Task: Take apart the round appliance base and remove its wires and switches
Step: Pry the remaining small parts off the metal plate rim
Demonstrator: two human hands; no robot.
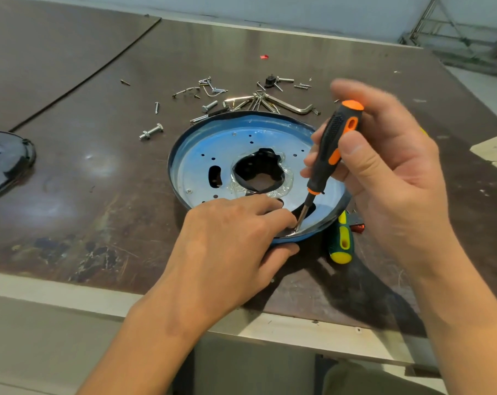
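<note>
The round appliance base (241, 141) lies flat on the dark desk (99, 172), a little right of centre, hollow side up, with its blue-tinted inner plate and large central opening facing the camera. The left hand (227, 232) grips its near rim, fingers curled over the inside and thumb against the outside edge. The right hand (384, 172) is closed around the black-and-orange screwdriver (334, 143), which is tilted: handle high toward the far right, shaft running down to the near left, tip set against the inside of the near rim just beside the left fingertips. The right hand and the handle cover the right part of the base. A green-and-yellow screwdriver (341, 240) lies on the desk at the base's near right edge, its long axis near to far, its far end hidden under the rim. Just beyond the far rim is a scatter of loose screws, a bolt with nut (151, 131) and a hex key (292, 105). A dark round cover (5, 161) sits at the left edge, well apart from the base, and pale tape pieces (495, 151) lie at the right.
</note>
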